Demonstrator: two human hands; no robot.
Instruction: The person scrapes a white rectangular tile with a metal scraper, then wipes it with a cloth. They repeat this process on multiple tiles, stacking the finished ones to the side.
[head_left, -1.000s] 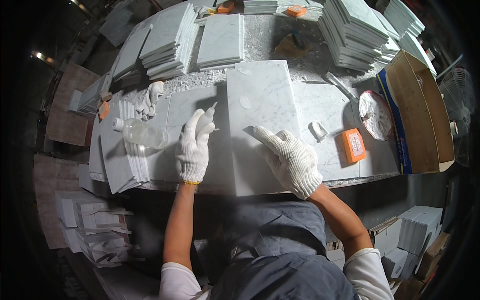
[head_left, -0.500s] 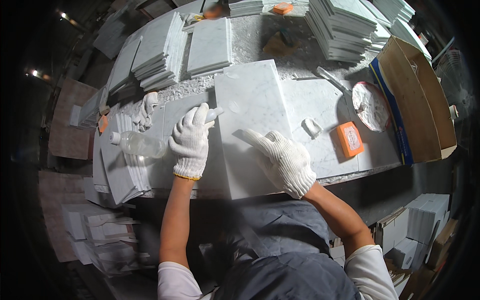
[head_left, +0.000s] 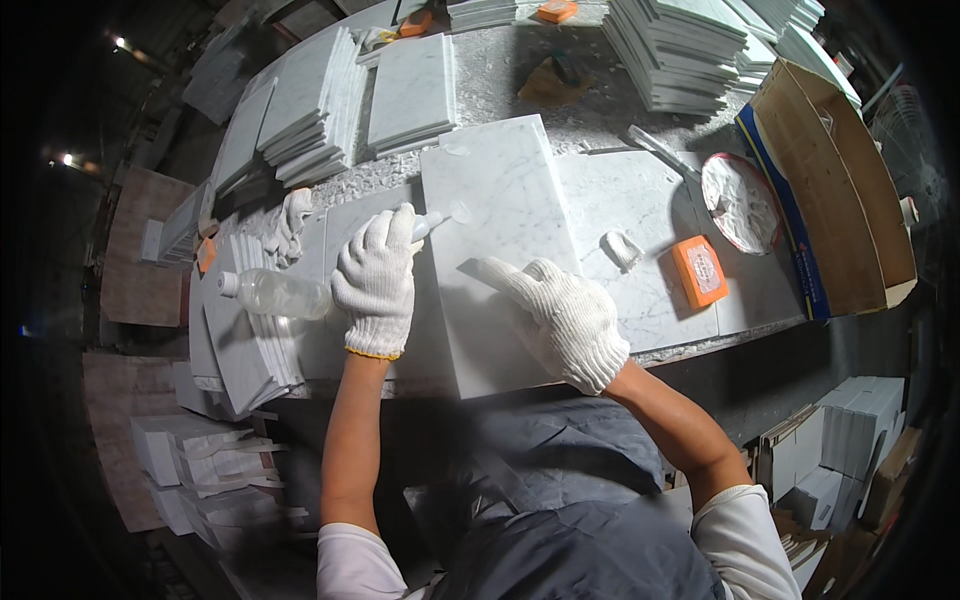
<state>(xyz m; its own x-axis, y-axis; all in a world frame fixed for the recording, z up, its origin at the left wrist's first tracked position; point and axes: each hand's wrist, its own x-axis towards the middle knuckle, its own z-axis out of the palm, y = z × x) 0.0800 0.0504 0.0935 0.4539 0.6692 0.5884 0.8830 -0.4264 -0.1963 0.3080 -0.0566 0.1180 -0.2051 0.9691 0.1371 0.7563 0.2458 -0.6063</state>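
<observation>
A pale, grey-veined marble tile [head_left: 500, 180] lies in front of me on top of other flat tiles. My left hand [head_left: 375, 275], in a white knit glove, is closed around a small translucent squeeze bottle [head_left: 427, 222]. Its narrow tip reaches over the tile's left side, beside a small glossy wet patch [head_left: 459, 212]. My right hand [head_left: 565, 320], gloved too, rests on the tile's lower right part, its fingers together and pointing left. A thin grey edge shows at those fingertips; what they hold, if anything, is hidden. Left of my left hand a clear plastic bottle [head_left: 280, 294] lies on its side.
An orange box [head_left: 699, 272], a crumpled white cloth [head_left: 622, 250] and a round dish of white paste [head_left: 740, 205] sit to the right. Beyond them stands a cardboard box [head_left: 835, 190]. Tile stacks [head_left: 675, 50] line the table's far side.
The small bottle's tip has come down toward the tile, and the wet patch now lies right at it. My right hand has stayed nearly still. The whole view has shifted slightly.
</observation>
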